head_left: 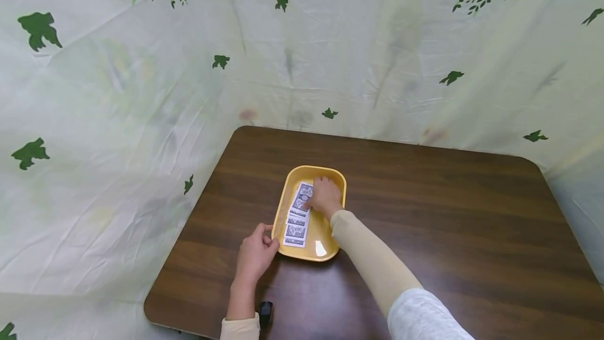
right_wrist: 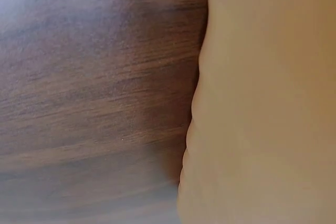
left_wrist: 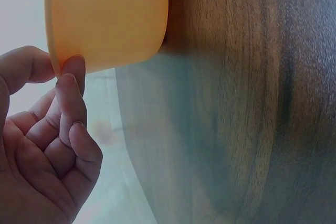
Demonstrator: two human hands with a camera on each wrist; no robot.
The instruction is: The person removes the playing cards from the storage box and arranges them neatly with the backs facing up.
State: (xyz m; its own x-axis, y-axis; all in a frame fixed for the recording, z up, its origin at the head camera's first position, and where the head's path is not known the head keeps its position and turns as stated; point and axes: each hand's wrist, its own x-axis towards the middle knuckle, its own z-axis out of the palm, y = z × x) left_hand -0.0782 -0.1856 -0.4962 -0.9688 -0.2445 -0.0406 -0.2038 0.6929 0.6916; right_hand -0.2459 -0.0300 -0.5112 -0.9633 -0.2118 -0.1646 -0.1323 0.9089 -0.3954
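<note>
A yellow tray [head_left: 315,260] lies on the table, and a row of overlapping playing cards [head_left: 295,231] lies face down along its left side. My left hand [head_left: 256,252] pinches the tray's near-left rim between thumb and fingers, as the left wrist view also shows at the hand [left_wrist: 50,135] and tray wall [left_wrist: 110,19]. Inside the tray, my right hand [head_left: 326,194] is over the right edge of the upper cards, its thumb against them. Its other fingers are bent downward, and their tips are hidden. The right wrist view shows no hand.
A brown wooden table [head_left: 448,224] extends widely to the right of the tray. A small black object [head_left: 266,312] is beside my left wrist. Behind the table hangs a pale curtain [head_left: 358,56] with leaf prints. A smooth tan surface [right_wrist: 268,103] fills the right wrist view's right side.
</note>
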